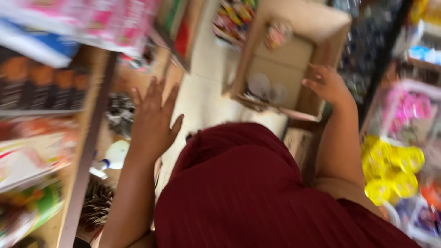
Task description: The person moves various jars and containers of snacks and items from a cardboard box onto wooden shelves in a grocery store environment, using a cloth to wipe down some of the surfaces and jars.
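right hand [327, 84] on cardboard box [294, 55] rim, left hand [154, 120] apart

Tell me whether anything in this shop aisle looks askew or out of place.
The open cardboard box stands tilted on the floor, the right hand resting on its edge. The left hand is spread and empty. The picture is too blurred to judge the shelves.

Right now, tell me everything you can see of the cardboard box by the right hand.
The cardboard box is plain brown, open-topped and tilted on the pale floor between the shelves. Its flaps are folded out. Inside, a few round, pale items lie at the near end; blur hides what they are. A small colourful packet sits near the far end. The right hand touches the right wall with fingers curled over its rim. The left hand is apart, open.
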